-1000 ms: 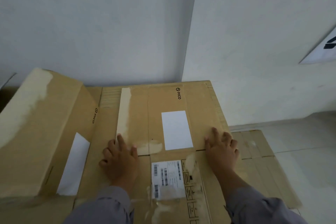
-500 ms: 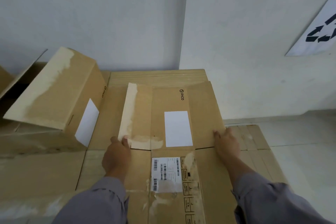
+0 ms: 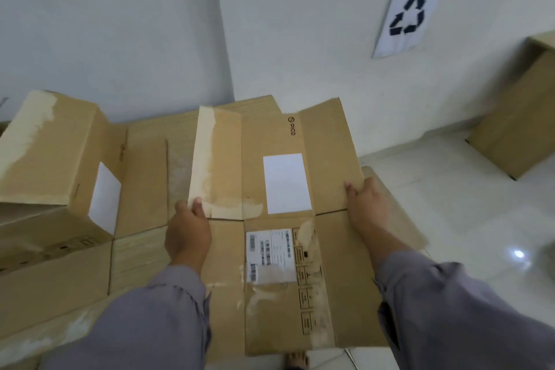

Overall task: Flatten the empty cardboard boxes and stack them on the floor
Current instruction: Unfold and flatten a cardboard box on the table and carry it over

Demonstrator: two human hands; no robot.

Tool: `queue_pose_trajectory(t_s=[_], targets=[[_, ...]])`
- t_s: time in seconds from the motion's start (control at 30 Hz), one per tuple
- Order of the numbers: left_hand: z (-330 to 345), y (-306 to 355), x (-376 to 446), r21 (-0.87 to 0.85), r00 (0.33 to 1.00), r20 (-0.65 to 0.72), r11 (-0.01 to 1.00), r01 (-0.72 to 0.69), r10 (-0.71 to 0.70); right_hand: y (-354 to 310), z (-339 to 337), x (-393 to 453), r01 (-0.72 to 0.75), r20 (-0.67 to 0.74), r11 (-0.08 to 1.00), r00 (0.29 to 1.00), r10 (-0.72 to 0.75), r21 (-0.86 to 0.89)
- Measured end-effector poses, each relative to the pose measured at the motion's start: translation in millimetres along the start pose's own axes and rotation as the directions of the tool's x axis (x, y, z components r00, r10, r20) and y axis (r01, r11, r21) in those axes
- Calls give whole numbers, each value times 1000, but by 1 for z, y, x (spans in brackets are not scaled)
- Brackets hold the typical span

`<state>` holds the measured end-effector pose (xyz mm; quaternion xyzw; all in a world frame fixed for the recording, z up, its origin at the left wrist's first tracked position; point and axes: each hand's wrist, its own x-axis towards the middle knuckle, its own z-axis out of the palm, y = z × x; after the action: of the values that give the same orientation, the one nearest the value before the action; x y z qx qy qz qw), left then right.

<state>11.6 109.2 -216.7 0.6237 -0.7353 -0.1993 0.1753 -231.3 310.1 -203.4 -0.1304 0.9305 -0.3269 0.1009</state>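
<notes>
A flattened brown cardboard box (image 3: 330, 264) with a white blank label and a barcode label lies in front of me, held off the stack. My left hand (image 3: 187, 231) grips its left edge at the flap seam, thumb on top. My right hand (image 3: 365, 204) grips its right edge the same way. Beneath it lies a stack of other flattened boxes (image 3: 144, 177) on the floor against the wall corner.
An unflattened taped box (image 3: 51, 153) stands on the flat cardboard at the left. Another upright box (image 3: 519, 117) stands on the white tiled floor at the right. A recycling sign (image 3: 410, 9) hangs on the wall. A bare foot (image 3: 295, 360) shows at the bottom edge.
My hands went from pressing flat on the box to gripping its two side edges. The box has lifted and shifted toward me and to the right, and my view has pulled back.
</notes>
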Motion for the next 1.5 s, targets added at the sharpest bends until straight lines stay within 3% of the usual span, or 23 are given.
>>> queue_pose_trajectory(t_s=[0.17,0.57,0.97,1.5], targets=[[-5,38,-27,-58,993,8,991,-118,118,28,-50,-16,-20,-120,1000,993,21,8],[47,169,-106,-132,956,129,960,-246,262,137,-161,16,-188,-231,981,953,194,45],[135,321,-164,-149,943,197,959,-243,269,226,-268,127,-232,-243,972,942,231,26],[261,491,-96,-116,938,247,969,-219,242,241,-288,338,-265,-215,964,942,256,-11]])
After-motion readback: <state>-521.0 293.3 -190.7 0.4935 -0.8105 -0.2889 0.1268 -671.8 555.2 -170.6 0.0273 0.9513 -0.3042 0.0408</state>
